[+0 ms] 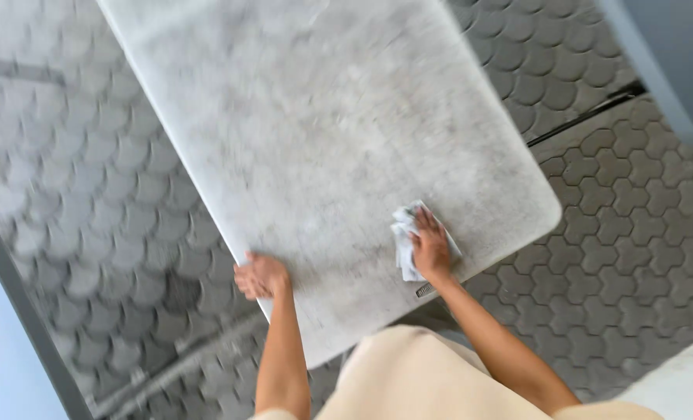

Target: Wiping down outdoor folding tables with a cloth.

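Left hand (261, 276) curls over the table's (300, 124) near edge. Right hand (430, 247) presses flat, fingers spread, on a crumpled white cloth (403, 247) by the near right corner.

Smudged white table (323, 124), seemingly crumpled cloth (405, 241) atop.

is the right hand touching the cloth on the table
Touching. The head view shows the right hand pressed flat on the crumpled white cloth, which lies on the table.
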